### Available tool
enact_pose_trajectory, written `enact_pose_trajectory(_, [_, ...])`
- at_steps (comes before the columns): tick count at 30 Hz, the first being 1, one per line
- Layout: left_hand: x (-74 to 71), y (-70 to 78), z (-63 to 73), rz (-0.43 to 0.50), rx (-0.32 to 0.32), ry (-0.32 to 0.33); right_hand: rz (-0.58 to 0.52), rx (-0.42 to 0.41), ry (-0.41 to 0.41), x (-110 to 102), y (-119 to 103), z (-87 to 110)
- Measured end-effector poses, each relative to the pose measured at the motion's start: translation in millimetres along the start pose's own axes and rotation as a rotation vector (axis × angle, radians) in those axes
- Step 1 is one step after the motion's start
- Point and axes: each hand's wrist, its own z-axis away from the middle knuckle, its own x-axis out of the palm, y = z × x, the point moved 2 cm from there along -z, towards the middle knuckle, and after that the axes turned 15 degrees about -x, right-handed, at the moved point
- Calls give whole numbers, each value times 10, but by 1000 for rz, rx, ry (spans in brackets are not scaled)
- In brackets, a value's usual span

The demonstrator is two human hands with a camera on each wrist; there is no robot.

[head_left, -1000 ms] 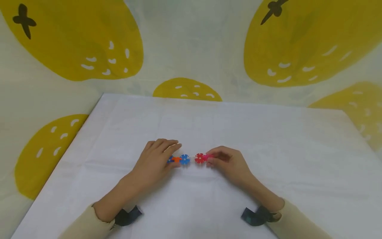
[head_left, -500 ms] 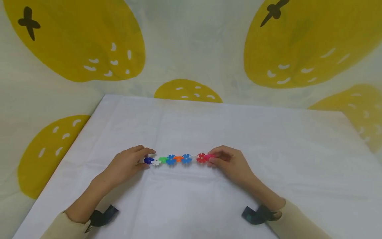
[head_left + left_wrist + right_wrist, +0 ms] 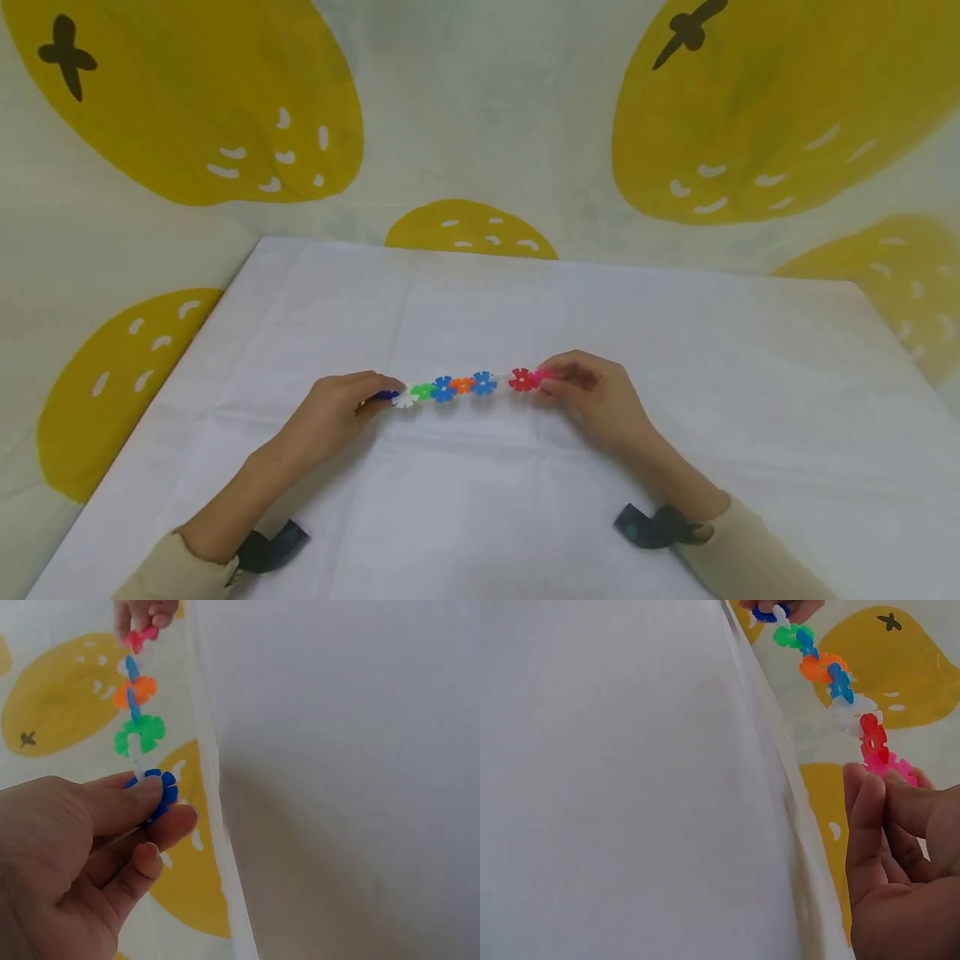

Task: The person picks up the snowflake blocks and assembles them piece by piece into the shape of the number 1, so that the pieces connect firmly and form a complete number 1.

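Note:
A chain of notched, flower-shaped plastic discs (image 3: 443, 388) stretches between my two hands, joined edge to edge. From left to right its colours run dark blue, white, green, blue, orange, blue, white, red and pink. My left hand (image 3: 333, 408) pinches the dark blue disc (image 3: 166, 791) at the left end between thumb and fingers. At the other end, my right hand (image 3: 596, 396) pinches the pink disc (image 3: 891, 766), whose far part is hidden by the fingertips. The right end sits a little higher than the left in the head view.
A white-covered table (image 3: 480, 500) lies beneath the hands. Behind it and along its left side hangs a pale cloth (image 3: 480, 100) printed with large yellow fruit shapes. Dark straps (image 3: 273, 548) show at both wrists, by beige sleeves.
My left hand has slid leftward from the chain's middle to its left end and now grips the dark blue disc. The right hand has risen slightly with the chain, which now tilts.

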Motion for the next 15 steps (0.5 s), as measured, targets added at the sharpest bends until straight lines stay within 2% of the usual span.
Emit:
enact_pose_trajectory(6, [24,172,-14,73,63,55,-13,9,48,-182,19,-52])
enact_pose_trajectory(10, [75,304,-37,77,73,77,-5,-42,70,-297,26,-97])
enact_pose_trajectory(15, [197,480,-60,70,151,117,22,-68,104,-426,50,-151])
